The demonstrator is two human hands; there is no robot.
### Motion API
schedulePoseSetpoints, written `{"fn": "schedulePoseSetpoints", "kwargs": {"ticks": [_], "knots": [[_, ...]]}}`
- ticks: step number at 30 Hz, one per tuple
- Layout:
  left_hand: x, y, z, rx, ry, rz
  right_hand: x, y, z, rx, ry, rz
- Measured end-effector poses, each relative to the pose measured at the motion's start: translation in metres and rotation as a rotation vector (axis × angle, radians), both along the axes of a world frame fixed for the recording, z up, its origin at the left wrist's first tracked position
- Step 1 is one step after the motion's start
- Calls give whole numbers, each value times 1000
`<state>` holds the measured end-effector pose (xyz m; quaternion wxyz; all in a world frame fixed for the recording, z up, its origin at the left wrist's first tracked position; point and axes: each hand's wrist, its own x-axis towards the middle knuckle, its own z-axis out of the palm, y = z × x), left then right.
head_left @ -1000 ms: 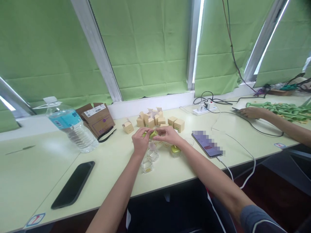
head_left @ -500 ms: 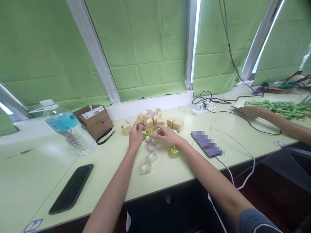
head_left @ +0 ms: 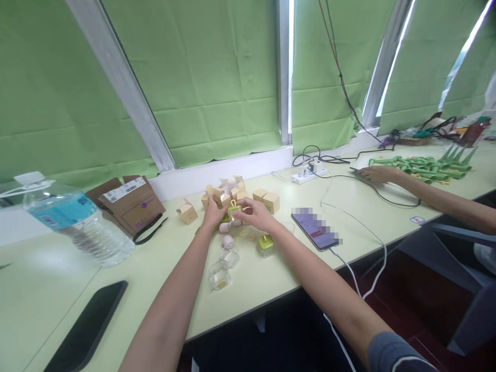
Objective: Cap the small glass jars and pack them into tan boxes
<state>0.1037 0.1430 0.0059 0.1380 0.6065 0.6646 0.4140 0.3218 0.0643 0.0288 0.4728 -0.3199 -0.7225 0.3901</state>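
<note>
A small clear box with a green lid and a pale loop on top (head_left: 234,213) is upright between my two hands. My right hand (head_left: 258,214) is closed on its right side, thumb and fingers pinching it. My left hand (head_left: 212,214) is at its left side, with curled fingers and the thumb against it; part of its grip is hidden. Below lie a pale pink rounded piece (head_left: 228,241) and two open clear boxes, one nearer (head_left: 219,276) and one farther (head_left: 230,257). A second green-lidded box (head_left: 266,245) stands near my right wrist. Green pieces show partly behind my left hand.
Small tan cartons (head_left: 270,200) stand behind my hands. At left are a water bottle (head_left: 81,222), an open cardboard box (head_left: 134,204) and a dark phone (head_left: 89,325). At right lie a charging phone (head_left: 315,230), a power strip (head_left: 309,173), and another person's hand (head_left: 372,174) by green items (head_left: 422,168).
My hands have come together around an upright green-lidded box, where they were over loose green pieces. The camera view has turned right, shifting everything leftward.
</note>
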Motion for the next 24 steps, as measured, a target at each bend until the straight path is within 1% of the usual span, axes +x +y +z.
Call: {"fn": "schedulePoseSetpoints", "kwargs": {"ticks": [2, 4, 7, 9, 12, 15, 17, 20, 22, 24], "knots": [[1, 6, -2, -12, 7, 21, 1, 0, 1, 17, -4, -10], [3, 8, 0, -21, 29, 47, 2, 0, 2, 33, -3, -37], [5, 4, 8, -43, 107, 86, 2, 0, 3, 55, 18, -61], [8, -2, 15, 4, 126, 101, 1, 2, 3, 62, 56, -63], [12, -16, 26, 121, 92, 113, -1, 5, 1, 36, 117, -87], [17, -33, 35, 256, 62, 82, -1, 8, -2, 8, 139, -161], [21, -45, 39, 360, 86, 47, -2, 8, -3, 15, 154, -187], [26, -65, 38, 468, 87, -2, -2, 6, -4, 37, 193, -163], [29, -79, 33, 515, 60, -39, -2, 5, -5, 54, 208, -130], [31, -92, 26, 561, 83, -60, -1, 4, -6, 74, 206, -98]]}}
